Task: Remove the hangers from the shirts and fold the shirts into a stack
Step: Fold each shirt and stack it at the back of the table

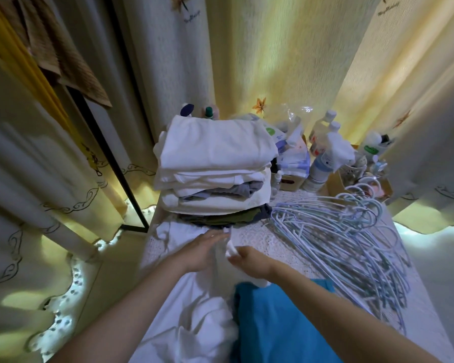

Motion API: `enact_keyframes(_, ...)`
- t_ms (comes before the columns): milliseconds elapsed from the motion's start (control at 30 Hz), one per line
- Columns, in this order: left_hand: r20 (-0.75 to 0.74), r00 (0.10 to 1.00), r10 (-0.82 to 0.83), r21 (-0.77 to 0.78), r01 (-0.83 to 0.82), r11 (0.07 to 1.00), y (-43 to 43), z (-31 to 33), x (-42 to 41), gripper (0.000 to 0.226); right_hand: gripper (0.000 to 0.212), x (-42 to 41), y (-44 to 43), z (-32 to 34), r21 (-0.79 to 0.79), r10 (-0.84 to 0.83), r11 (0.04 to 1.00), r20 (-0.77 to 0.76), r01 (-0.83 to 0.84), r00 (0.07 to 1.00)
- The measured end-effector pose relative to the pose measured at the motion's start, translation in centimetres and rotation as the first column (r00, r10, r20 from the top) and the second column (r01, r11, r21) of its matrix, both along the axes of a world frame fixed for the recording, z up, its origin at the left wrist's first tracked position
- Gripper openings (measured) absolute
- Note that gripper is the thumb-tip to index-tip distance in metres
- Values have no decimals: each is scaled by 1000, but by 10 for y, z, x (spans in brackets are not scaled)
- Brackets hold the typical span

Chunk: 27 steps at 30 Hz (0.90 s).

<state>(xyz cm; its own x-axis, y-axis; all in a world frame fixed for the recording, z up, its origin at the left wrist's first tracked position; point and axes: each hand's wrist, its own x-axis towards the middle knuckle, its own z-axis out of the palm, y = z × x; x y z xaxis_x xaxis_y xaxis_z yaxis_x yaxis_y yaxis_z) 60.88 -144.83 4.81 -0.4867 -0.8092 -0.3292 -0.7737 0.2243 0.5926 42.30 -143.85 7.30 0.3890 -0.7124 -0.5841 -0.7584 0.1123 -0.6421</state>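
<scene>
A white shirt (194, 297) lies spread along the table in front of me, rumpled at its near end. My left hand (203, 248) lies flat on its far part with fingers straight. My right hand (249, 259) pinches a fold of the same shirt just right of the left hand. A blue shirt (281, 323) lies at the near right, partly under the white one. Behind the hands stands a tall stack of folded shirts (215, 166), mostly white with grey and olive layers. A heap of pale blue hangers (351, 242) lies on the right.
The table (257, 239) has a white lace cover. Bottles, a spray bottle (325, 158), boxes and bags crowd its far right. Yellow curtains hang behind and on both sides. A black rail stand (110, 153) with hanging clothes is at the left.
</scene>
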Motion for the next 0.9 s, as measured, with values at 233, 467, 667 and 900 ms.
enact_keyframes(233, 73, 996, 52, -8, -52, 999, 9, -17, -19, 25, 21, -7, -2, -7, 26, 71, 997, 66, -73, 995)
enact_keyframes(467, 84, 969, 234, 107, -242, 964, 7, -27, -13, 26, 37, -1, -28, -5, 42, -2, 999, 1, 1, 1000)
enact_keyframes(667, 7, 964, 267, -22, -267, 963, 1, -24, -13, 37, 29, 26, -58, -18, 78, -265, 963, 87, 259, 960)
enact_keyframes(900, -14, 937, 350, 99, -347, 933, -19, -33, -18, 28, 22, 41, -78, -42, 468, -762, 615, 143, 635, 632)
